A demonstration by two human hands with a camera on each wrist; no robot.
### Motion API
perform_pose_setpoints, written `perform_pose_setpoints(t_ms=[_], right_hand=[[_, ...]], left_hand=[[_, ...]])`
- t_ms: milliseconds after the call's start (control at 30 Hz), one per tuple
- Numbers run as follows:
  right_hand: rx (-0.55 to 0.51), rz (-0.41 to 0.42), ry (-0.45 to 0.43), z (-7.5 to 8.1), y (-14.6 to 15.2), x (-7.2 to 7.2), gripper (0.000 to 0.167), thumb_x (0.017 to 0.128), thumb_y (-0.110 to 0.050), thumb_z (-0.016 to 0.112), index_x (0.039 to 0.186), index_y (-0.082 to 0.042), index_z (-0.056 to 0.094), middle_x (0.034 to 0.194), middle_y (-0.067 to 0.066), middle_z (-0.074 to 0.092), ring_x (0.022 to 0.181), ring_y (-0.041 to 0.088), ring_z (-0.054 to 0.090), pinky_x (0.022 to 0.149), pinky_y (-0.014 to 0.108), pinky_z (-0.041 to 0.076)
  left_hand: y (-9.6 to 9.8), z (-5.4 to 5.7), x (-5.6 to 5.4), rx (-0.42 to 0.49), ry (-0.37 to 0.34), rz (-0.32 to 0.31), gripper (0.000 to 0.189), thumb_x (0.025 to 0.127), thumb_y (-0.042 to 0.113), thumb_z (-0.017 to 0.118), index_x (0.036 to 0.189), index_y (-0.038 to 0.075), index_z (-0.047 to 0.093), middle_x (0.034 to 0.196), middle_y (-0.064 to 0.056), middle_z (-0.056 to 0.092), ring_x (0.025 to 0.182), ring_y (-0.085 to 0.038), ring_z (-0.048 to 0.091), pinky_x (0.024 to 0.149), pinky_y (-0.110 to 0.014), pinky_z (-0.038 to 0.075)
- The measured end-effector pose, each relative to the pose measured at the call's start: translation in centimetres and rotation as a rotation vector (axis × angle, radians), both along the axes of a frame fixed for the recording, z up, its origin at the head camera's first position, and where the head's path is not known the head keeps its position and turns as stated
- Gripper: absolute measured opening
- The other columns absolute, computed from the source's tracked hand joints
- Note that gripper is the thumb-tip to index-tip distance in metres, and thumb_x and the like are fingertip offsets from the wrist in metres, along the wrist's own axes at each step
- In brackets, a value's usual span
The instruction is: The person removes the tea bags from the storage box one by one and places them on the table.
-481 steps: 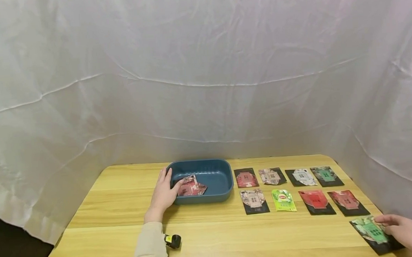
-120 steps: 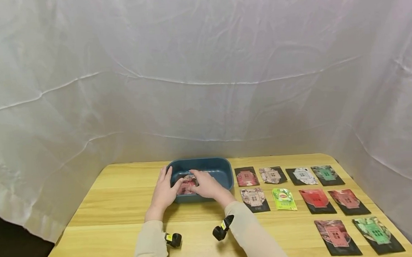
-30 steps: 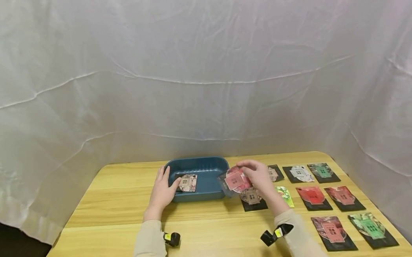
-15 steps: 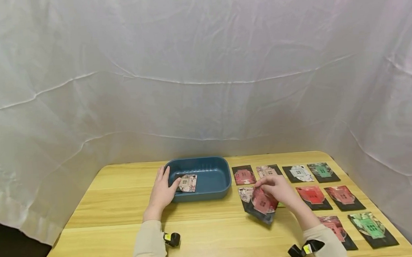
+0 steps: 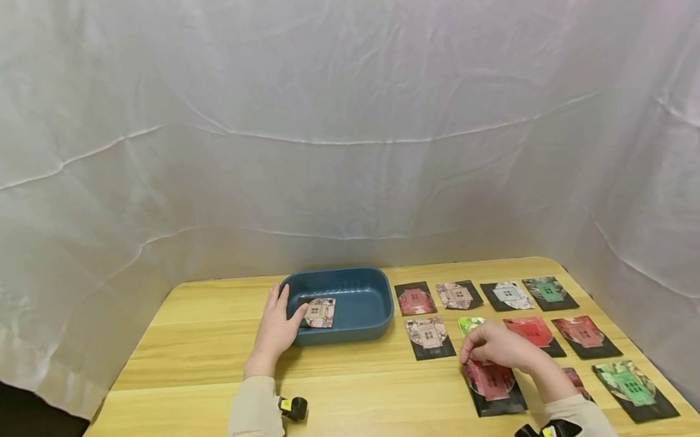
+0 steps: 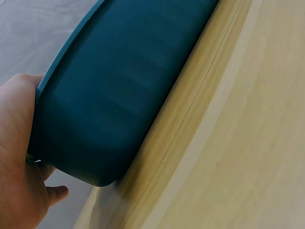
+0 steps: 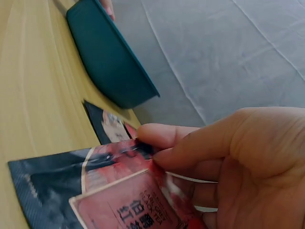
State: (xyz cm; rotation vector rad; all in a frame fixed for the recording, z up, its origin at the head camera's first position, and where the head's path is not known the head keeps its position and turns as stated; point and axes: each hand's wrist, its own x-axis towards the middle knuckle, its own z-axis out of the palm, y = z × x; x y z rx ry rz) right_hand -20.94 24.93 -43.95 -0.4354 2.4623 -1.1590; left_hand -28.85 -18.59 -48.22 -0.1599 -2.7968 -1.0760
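My left hand (image 5: pixel 275 327) holds the left end of a blue rectangular basin (image 5: pixel 340 336), thumb over the rim and fingers outside. Inside lies a cream floral tea sachet (image 5: pixel 319 312); anything beneath it is hidden. My right hand (image 5: pixel 505 346) pinches the top edge of a red-and-black tea sachet (image 5: pixel 494 387) between thumb and index finger, in front of the green tea sachet (image 5: pixel 469 323). The right wrist view shows this held sachet (image 7: pixel 128 200) close up, its label reading "Earl Grey black tea". Whether it touches the table, I cannot tell.
Several tea sachets lie in rows on the wooden table (image 5: pixel 368 411) right of the basin, including a white one (image 5: pixel 507 296) and a cream one (image 5: pixel 431 338). A green-labelled sachet (image 5: pixel 635 391) lies at the front right. A grey curtain (image 5: pixel 345 145) surrounds the table.
Green- and red-labelled sachets were laid at the front right earlier. Since then my right hand has taken another red-and-black sachet from the basin and carried it right and forward. My left hand stays put.
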Motion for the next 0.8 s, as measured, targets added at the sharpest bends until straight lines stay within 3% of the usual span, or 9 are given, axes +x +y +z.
perform_pose_setpoints(t_ms=[133,500,800], right_hand=[[0.022,0.044,0.002,-0.4,0.8,0.3,0.023,0.087,0.006,0.052,0.084,0.000,0.074,0.061,-0.002,0.049,0.050,0.005,0.034,0.047,0.019,0.033],[0.041,0.046,0.015,-0.7,2.1,0.0,0.025,0.086,0.007,0.050,0.085,0.000,0.074,0.059,-0.003,0.049,0.047,0.003,0.033,0.045,0.019,0.032],[0.042,0.085,0.013,-0.7,2.0,0.2,0.025,0.090,0.006,0.050,0.088,-0.001,0.074,0.073,0.013,0.064,0.051,0.004,0.040,0.047,0.019,0.036]], left_hand=[[0.1,0.0,0.1,0.005,-0.007,-0.002,0.075,0.099,0.044,0.051,0.156,0.005,0.020,0.165,-0.017,0.006,0.152,-0.037,0.005,0.121,-0.056,0.016],[-0.1,0.0,0.1,0.012,0.000,0.007,0.076,0.099,0.044,0.052,0.156,0.004,0.021,0.164,-0.018,0.006,0.152,-0.038,0.006,0.121,-0.057,0.016],[0.0,0.0,0.0,0.005,0.000,-0.001,0.076,0.099,0.044,0.052,0.156,0.004,0.021,0.164,-0.018,0.007,0.152,-0.038,0.006,0.121,-0.057,0.016]])
